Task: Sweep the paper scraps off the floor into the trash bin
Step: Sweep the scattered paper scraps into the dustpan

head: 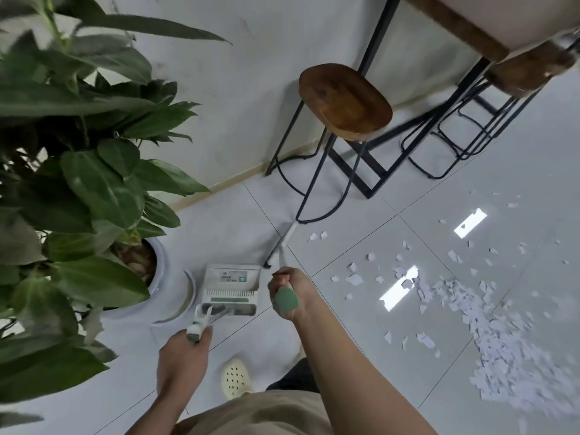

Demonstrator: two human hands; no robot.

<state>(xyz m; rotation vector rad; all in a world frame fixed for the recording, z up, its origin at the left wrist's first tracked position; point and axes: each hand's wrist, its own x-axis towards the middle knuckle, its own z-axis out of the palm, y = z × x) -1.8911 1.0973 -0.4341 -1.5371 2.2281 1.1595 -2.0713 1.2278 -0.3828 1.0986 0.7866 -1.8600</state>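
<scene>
Step in hand: the person holds both tools near the plant pot, with sweeping seemingly not yet begun; no scraps lie in the dustpan that can be seen.
Left hand [183, 356]: clenched round the green-tipped handle of the dustpan [231, 288], which stands on the floor just beside the white plant pot [158, 262].
Right hand [288, 293]: clenched round the green grip of the broom [284, 246], whose white shaft slants away toward the foot of the wooden stool [345, 102]; the broom head is hard to make out.
Paper scraps [502, 346]: scattered over the glossy floor tiles [361, 324] to the person's right, thickest at the lower right, thinner toward the stool, well apart from the dustpan.
Trash bin: not in view.
Doing it well: likely best to carry both tools over to the scraps, draw the stragglers into the thick heap with short low strokes, then set the pan's lip flat on the tile.
Risk: light paper may flutter off under fast strokes; pieces near the stool legs may be missed.
</scene>
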